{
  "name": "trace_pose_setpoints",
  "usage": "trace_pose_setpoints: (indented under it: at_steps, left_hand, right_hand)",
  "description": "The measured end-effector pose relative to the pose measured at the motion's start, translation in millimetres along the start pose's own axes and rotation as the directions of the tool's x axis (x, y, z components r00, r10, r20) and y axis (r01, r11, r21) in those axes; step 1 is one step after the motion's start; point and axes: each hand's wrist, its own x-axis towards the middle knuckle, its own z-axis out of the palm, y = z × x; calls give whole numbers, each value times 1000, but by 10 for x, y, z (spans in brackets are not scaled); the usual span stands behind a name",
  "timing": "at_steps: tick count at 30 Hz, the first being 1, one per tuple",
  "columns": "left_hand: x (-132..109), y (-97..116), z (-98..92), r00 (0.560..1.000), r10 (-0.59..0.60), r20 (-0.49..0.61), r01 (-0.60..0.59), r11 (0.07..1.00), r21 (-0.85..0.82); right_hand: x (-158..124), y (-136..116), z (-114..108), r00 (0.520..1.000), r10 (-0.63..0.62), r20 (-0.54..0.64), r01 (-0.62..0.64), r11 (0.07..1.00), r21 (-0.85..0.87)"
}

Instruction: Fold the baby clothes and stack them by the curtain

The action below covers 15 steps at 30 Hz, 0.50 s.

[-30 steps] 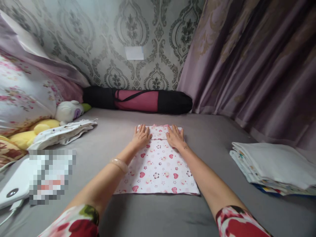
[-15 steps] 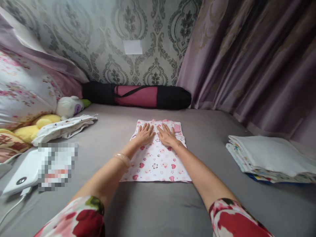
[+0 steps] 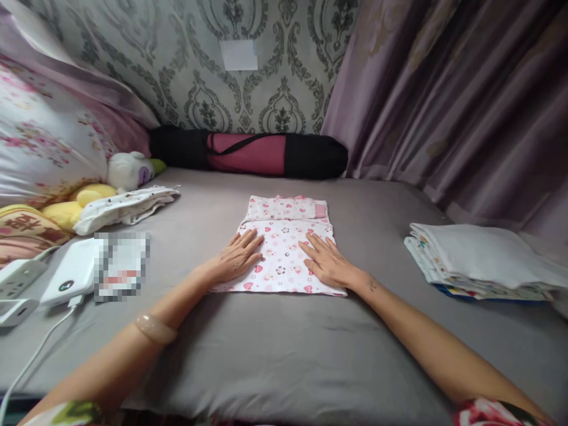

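Note:
A white garment (image 3: 284, 248) printed with pink hearts and flowers lies flat on the grey sheet, its far part folded over in a band with a pink patch at the right. My left hand (image 3: 237, 254) rests palm down on the garment's left side, fingers spread. On the right side, my right hand (image 3: 326, 260) also lies flat with its fingers apart. Neither hand grips the fabric.
Folded cloths (image 3: 479, 260) are stacked at the right. A power bank (image 3: 73, 272) with a cable, a power strip (image 3: 20, 277), another cloth (image 3: 126, 208) and plush toys lie left. A black and red rolled bag (image 3: 248, 154) lies along the wall.
Both hands have slid back toward me and farther apart, uncovering the folded band at the garment's far end. The camera view has tilted down a little.

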Motion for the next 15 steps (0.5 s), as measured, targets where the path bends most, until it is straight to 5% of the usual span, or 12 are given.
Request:
trace_pose_setpoints:
  at_steps: [4, 9, 15]
  left_hand:
    - [-266, 133, -93, 999, 32, 0, -32, 999, -1]
    - [-527, 328, -346, 971, 239, -13, -239, 964, -115]
    - [-714, 348, -517, 978, 206, 38, -194, 959, -207]
  right_hand:
    - [-295, -163, -19, 997, -73, 6, 73, 995, 68]
    - [-609, -310, -51, 984, -173, -41, 177, 974, 140]
    - [-827, -221, -53, 967, -190, -169, 215, 965, 148]
